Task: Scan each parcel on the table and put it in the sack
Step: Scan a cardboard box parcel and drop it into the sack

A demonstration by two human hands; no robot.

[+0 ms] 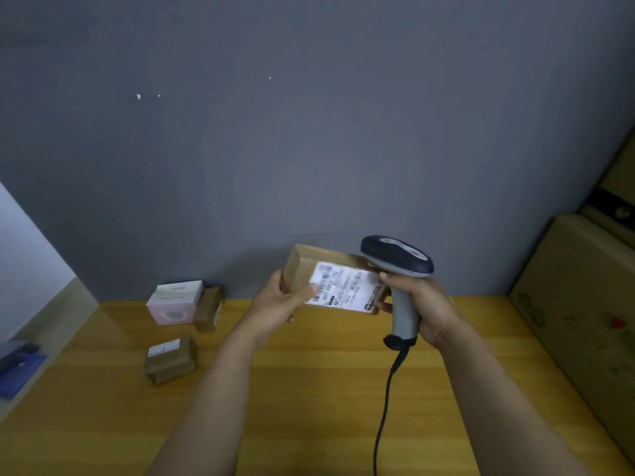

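Two hands hold a brown parcel (335, 281) and a scanner (404, 305) above a table (309, 389).
Left hand (278, 300) grips the parcel's end, white label (347, 291) up; right hand (431, 309), just beside, clasps the scanner handle. Label print blurred; cable (383, 407) cut off below.

Yellow wooden counter (309, 389), and at its far left a pink box (175, 302) sits by the wall, a small brown parcel (209, 309) just beside it. Nearer, apart from both, lies a labelled brown parcel (170, 359).
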